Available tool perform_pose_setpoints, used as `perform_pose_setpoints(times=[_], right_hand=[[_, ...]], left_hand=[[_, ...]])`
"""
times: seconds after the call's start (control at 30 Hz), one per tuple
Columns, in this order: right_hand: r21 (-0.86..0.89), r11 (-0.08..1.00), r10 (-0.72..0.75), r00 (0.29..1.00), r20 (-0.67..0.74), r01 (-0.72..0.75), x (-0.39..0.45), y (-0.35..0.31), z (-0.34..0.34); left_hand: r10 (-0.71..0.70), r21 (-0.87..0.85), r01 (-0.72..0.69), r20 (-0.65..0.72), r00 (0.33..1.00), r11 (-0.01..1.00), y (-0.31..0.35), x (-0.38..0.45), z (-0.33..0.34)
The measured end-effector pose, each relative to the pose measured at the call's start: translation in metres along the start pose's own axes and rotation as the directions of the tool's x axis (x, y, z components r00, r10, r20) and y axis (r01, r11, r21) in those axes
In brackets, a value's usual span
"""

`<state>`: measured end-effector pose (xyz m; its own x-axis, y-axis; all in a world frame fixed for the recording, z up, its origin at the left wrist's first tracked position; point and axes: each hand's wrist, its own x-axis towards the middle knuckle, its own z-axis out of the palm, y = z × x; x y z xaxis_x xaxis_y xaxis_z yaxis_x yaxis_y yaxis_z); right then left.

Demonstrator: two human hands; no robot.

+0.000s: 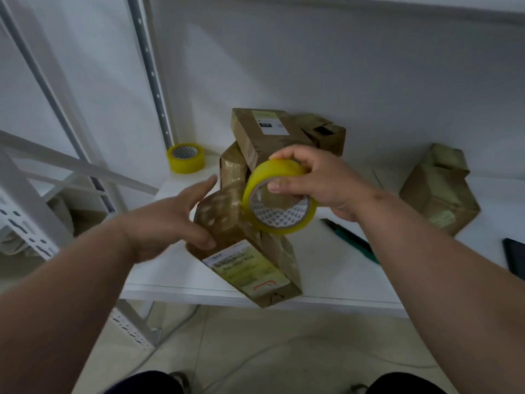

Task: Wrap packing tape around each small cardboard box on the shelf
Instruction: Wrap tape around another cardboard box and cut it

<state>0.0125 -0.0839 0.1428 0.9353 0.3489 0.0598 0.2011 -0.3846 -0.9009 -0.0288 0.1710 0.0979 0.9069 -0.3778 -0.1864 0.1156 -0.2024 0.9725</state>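
My left hand grips the upper end of a long cardboard box with a printed label, holding it tilted over the front edge of the white shelf. Shiny tape covers its upper part. My right hand holds a yellow tape roll pressed against the top right of that box. Behind it lie a taped box, a labelled box leaning on top, and another box at the back. One more crumpled box sits to the right.
A second yellow tape roll stands at the shelf's back left corner beside the perforated upright. A green-handled cutter lies on the shelf under my right forearm. A dark flat object sits at the right edge. Tiled floor and cables are below.
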Motion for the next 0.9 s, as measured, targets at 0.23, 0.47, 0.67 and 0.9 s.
perform_pose_setpoints(times=[0.23, 0.47, 0.67, 0.9], right_hand=[[0.207, 0.978, -0.010, 0.989, 0.147, -0.021, 0.010, -0.002, 0.042], [0.274, 0.960, -0.013, 0.968, 0.250, -0.058, 0.006, 0.017, 0.063], [-0.020, 0.999, 0.031, 0.987, 0.160, -0.028, 0.001, 0.021, 0.028], [-0.331, 0.944, 0.048, 0.983, 0.178, 0.014, -0.005, 0.020, -0.008]], left_hand=[[0.096, 0.520, -0.047, -0.069, 0.993, 0.853, 0.008, 0.003, -0.002], [0.072, 0.753, 0.033, -0.106, 0.992, 0.658, -0.020, -0.008, -0.021], [0.071, 0.790, 0.083, -0.158, 0.985, 0.608, -0.033, -0.011, -0.031], [0.154, 0.773, -0.008, -0.116, 0.981, 0.634, -0.040, 0.002, -0.024]])
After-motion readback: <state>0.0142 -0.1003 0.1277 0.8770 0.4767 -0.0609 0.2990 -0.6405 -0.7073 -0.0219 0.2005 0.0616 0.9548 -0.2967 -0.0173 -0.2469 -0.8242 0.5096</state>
